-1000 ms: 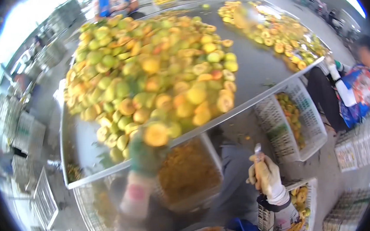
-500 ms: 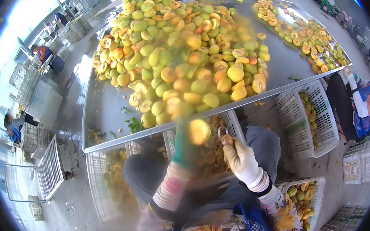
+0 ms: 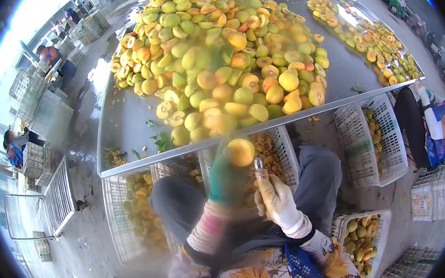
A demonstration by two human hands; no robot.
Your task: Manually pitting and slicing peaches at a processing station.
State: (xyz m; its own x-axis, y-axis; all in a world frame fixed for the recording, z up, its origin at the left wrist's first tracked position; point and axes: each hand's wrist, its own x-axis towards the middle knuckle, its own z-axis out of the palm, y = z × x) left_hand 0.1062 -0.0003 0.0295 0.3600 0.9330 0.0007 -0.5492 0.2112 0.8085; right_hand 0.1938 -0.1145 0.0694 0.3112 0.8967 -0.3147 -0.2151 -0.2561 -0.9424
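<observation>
My left hand [image 3: 227, 176], in a green glove and blurred, is closed on a halved yellow peach [image 3: 241, 152], cut face up, just off the table's front edge. Beside it my right hand [image 3: 280, 202], in a whitish glove, grips a pitting tool [image 3: 261, 171] by its handle; the metal loop end points up, close to the peach half but apart from it. Below both hands, between my knees, stands a white crate [image 3: 286, 152] with brownish pits and scraps. A large heap of yellow-green peaches [image 3: 195, 62], many halved, lies on the metal table beyond.
The metal table [image 3: 343, 85] has a raised front rim. More peach halves [image 3: 361, 39] lie at its right. Crates of fruit stand at my left [image 3: 116, 215], right [image 3: 356, 149] and right hip [image 3: 385, 220]. A co-worker's sleeve [image 3: 433, 122] shows at far right; others work at left.
My right hand has turned the tool more upright and shifted slightly left and down. The left hand still holds the peach half, in nearly the same place. The view has shifted slightly.
</observation>
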